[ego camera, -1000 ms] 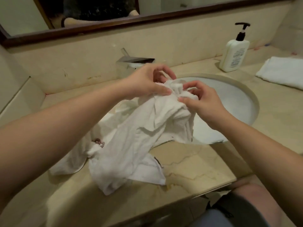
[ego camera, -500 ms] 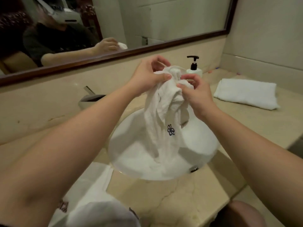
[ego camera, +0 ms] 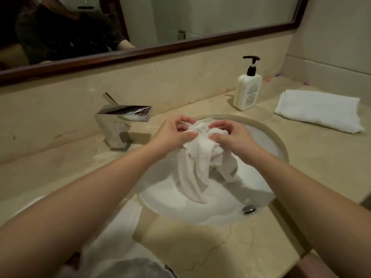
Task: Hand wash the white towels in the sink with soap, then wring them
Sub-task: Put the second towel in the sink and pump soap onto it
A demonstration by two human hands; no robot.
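Now the left hand and right hand, side by side, both pinch the bunched top of a crumpled white cloth towel, which hangs below them into the round white basin sink.

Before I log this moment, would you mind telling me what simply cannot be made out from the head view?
- Soap bottle label: print too small to read.
- Towel bunched top: covered by the left hand and right hand, so its wetness or soapiness is unclear.
- White cloth at the counter's near edge: crossed by the left forearm and cut off by the frame.
- Faucet spout underside: faces away.
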